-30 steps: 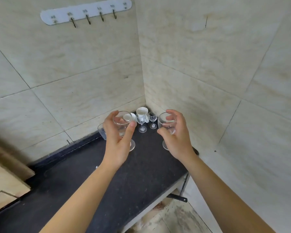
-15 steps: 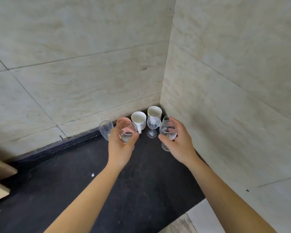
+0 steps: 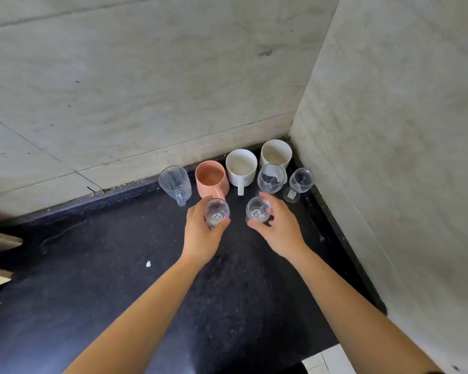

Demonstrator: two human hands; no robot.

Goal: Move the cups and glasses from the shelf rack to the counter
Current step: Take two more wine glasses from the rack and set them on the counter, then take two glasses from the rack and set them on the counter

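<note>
Dead centre of the frame, the left glass (image 3: pixel 217 211) stands upright in your left hand (image 3: pixel 200 234), fingers curled round its bowl. Just beside it, your right hand (image 3: pixel 281 229) wraps the right glass (image 3: pixel 257 210). Both are over the black counter (image 3: pixel 119 265), just below the pink mug (image 3: pixel 211 178) and white mug (image 3: pixel 241 167). Both feet are hidden, so I cannot tell whether they touch down.

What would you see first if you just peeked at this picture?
Two hands in the middle: the left hand and the right hand each hold a clear stemmed glass, the left glass and the right glass, at the black counter. Behind them, near the wall corner, a pink mug stands out between a white mug and a ribbed glass mug.
</note>
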